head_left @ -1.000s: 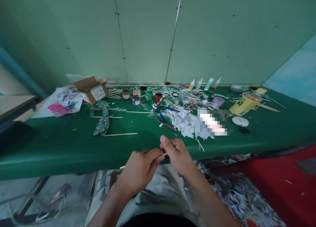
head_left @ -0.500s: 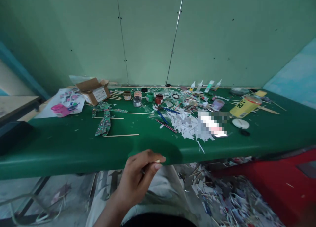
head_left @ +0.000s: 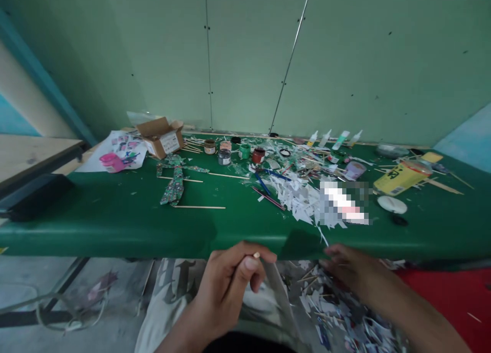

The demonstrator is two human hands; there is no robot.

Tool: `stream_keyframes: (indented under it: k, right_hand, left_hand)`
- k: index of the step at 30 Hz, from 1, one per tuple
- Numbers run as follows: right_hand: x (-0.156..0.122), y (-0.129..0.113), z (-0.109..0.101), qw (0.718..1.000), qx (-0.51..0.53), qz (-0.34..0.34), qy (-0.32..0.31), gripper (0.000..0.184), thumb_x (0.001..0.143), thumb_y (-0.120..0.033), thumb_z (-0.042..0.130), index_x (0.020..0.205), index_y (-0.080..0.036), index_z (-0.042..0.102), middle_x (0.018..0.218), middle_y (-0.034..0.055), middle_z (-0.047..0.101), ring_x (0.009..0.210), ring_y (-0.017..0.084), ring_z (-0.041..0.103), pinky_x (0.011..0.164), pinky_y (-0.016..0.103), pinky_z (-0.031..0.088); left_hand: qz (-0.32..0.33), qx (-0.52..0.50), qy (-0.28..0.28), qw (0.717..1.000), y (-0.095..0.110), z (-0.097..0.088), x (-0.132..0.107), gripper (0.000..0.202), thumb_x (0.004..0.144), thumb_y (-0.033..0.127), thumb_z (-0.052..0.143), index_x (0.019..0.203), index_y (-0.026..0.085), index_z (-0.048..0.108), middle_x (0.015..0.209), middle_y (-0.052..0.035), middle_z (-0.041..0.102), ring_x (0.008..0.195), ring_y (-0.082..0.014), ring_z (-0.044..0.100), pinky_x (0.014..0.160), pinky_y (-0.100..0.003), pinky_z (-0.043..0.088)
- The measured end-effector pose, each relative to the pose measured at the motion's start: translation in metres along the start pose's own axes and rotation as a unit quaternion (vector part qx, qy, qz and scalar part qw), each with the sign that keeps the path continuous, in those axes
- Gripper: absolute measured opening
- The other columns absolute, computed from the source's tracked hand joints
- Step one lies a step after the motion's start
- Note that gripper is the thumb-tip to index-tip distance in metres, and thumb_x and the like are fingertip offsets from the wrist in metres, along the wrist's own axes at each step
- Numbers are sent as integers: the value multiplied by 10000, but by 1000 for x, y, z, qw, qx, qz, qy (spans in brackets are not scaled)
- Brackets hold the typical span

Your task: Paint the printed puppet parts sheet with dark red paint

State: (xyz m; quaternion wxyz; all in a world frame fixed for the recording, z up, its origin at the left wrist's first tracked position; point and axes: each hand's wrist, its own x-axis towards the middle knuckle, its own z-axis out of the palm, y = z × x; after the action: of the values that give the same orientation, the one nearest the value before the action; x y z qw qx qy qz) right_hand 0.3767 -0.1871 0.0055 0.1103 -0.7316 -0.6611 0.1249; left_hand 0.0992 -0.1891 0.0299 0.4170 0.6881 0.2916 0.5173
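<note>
My left hand is held over my lap at the table's front edge, thumb and forefinger pinched together. Between them shows the pale tip of a small wooden stick; the rest of it is hidden by the fingers. My right hand is to the right, just below the table edge near a strip of white paper. Its fingers are smeared by motion, and I cannot make out anything in it. On the table, a patterned, cross-like paper shape lies with thin wooden sticks beside and under it.
White paper scraps spread beside blurred-out pixels. Behind them stand open paint jars, glue bottles and a cardboard box. A yellow can lies at right, a pink jar and black case at left.
My right hand has come into view from the right. My left hand has shifted slightly right, still pinching the stick. The camera view has turned a little left.
</note>
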Motion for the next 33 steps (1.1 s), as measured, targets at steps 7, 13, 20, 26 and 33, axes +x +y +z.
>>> stream_keyframes:
  k: [7, 13, 20, 26, 33]
  right_hand:
    - [40, -64, 19, 957, 134, -186, 180, 264, 869, -200, 388, 888, -225, 650, 901, 82, 686, 866, 238, 645, 775, 384, 508]
    - [94, -81, 44, 951, 71, -148, 263, 342, 862, -148, 414, 1109, -138, 650, 1054, 166, 614, 984, 283, 580, 864, 424, 459]
    - [115, -96, 65, 976, -11, -52, 210, 207, 889, -269, 520, 902, -152, 691, 974, 168, 662, 967, 323, 547, 810, 434, 401]
    - [97, -95, 65, 973, 57, -59, 216, 248, 942, -228, 411, 1040, -128, 616, 947, 128, 717, 823, 234, 655, 717, 325, 464]
    - [19, -101, 47, 930, 272, -131, 211, 243, 959, -380, 399, 1010, -205, 559, 715, 17, 686, 625, 167, 665, 579, 252, 478]
  left_hand:
    - [-109, -157, -7, 982, 24, 12, -1, 388, 1008, 424, 349, 945, 166, 631, 531, 6, 597, 420, -51, 383, 419, -155, 292]
    - [-122, -153, 14, 981, 28, 8, 0, 385, 997, 452, 369, 931, 169, 622, 518, 10, 580, 436, -59, 378, 430, -163, 300]
    - [-80, 98, 54, 990, 4, -10, 8, 243, 984, 368, 418, 1016, 184, 574, 593, 44, 537, 528, -69, 486, 537, -174, 370]
    - [-125, 265, 1, 956, -34, -22, 35, 153, 966, 311, 390, 946, 186, 477, 670, 37, 567, 557, -100, 500, 577, -220, 337]
    - [-94, 146, 14, 985, -29, -15, 23, 350, 1001, 405, 347, 793, 173, 507, 651, 35, 431, 580, -92, 390, 559, -225, 290]
